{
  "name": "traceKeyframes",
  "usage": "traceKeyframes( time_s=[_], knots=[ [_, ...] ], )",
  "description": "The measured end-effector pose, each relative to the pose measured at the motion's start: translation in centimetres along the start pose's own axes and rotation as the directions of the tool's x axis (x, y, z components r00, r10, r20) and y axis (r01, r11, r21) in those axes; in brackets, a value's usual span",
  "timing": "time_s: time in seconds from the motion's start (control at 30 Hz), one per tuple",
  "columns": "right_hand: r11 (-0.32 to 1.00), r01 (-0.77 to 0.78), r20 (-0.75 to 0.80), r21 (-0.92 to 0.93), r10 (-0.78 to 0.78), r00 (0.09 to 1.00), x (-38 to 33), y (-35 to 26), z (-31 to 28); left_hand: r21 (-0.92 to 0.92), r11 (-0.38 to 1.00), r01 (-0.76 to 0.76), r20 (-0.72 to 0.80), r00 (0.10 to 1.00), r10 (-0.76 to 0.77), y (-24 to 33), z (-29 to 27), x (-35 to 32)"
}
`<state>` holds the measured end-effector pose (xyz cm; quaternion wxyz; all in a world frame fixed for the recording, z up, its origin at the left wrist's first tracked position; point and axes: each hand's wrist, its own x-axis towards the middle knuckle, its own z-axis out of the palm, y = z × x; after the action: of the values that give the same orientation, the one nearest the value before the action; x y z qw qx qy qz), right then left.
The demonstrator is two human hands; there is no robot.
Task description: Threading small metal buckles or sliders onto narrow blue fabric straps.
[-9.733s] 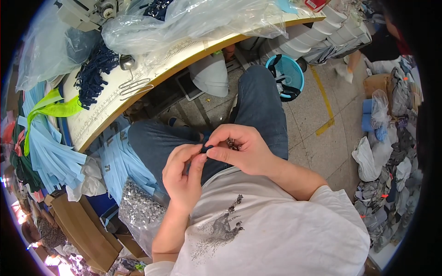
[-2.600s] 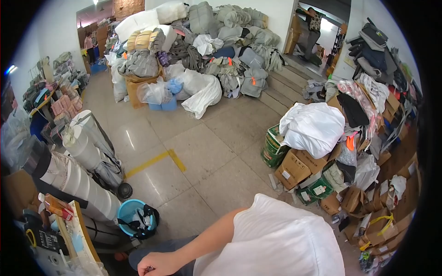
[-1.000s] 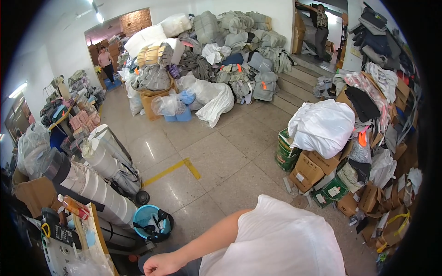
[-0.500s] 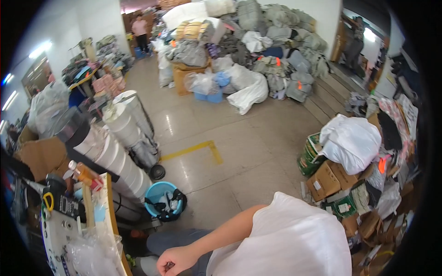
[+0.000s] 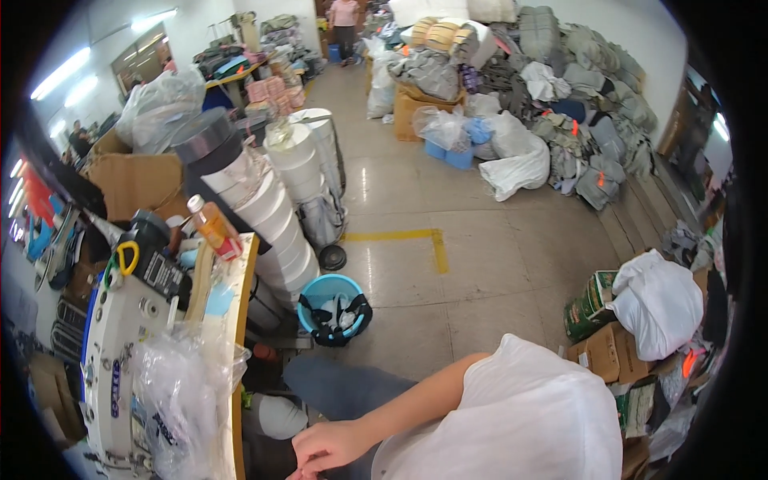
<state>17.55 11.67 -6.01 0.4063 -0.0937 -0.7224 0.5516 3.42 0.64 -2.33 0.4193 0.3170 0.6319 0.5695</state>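
Observation:
My right hand is low in the picture, over my lap, with its fingers curled together. Its fingertips run to the lower edge, so whatever they may hold is hidden. The bare forearm comes out of a white sleeve, above my dark trouser leg. Left of the hand stands a table with a yellowish edge. A white sewing machine is on it, with a crumpled clear plastic bag alongside. My left hand is out of view.
A drink bottle and yellow-handled scissors are by the machine. Beyond stand a light blue bucket and tall white rolls. Boxes lie at right; grey bundles are heaped at the back. A person stands far off.
The view has swung left, showing more of the table and sewing machine. My right hand stays low and closed; the dark bit seen at its fingers earlier is no longer visible.

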Motion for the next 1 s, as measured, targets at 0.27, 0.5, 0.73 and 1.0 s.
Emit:
traceKeyframes(
  time_s=[0.27,0.5,0.73,1.0],
  knots=[
    [0.831,-0.488,0.221,0.266,0.440,0.870,1.1,-0.8,1.9,0.109,0.988,-0.112,-0.146,0.981,0.127,-0.7,-1.7,-2.9],
    [0.537,-0.692,0.494,0.483,0.485,0.722,2.7,-0.9,2.8,-0.307,0.931,-0.198,-0.265,0.957,0.116,-1.9,-2.3,-3.9],
    [0.555,-0.703,0.506,0.445,0.491,0.709,3.1,-2.0,3.7,-0.357,0.909,-0.214,-0.225,0.964,0.139,-2.8,-3.1,-5.2],
    [0.778,-0.518,0.312,0.355,0.423,0.851,2.9,-2.3,4.0,-0.122,0.988,-0.099,-0.216,0.974,0.071,-2.0,-3.3,-5.2]
  ],
)
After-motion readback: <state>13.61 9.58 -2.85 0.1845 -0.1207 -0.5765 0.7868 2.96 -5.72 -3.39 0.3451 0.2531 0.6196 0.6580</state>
